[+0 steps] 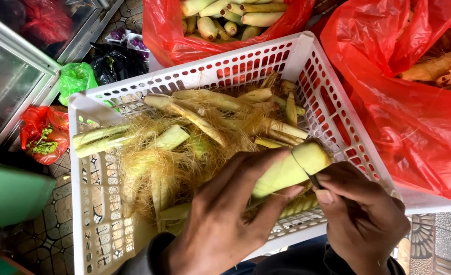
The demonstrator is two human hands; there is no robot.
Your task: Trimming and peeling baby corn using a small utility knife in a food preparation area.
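Observation:
My left hand (pixel 225 219) grips a pale green husked corn ear (pixel 292 170) over a white slotted plastic basket (pixel 312 86). My right hand (pixel 363 214) is closed around a small knife (pixel 314 180). Its dark blade touches the ear near the thick cut end. Only a sliver of the blade shows under my thumb. In the basket lie several more husked ears (pixel 195 119) tangled in yellow corn silk (pixel 154 168).
A red plastic bag (pixel 164 30) of peeled baby corn (pixel 225 20) sits behind the basket. Another red bag (pixel 414 117) with husks lies at the right. At the left are a green bag (pixel 75 76), a black bag (pixel 113 63), a small red bag (pixel 44 135) and a glass-topped cabinet (pixel 11 76).

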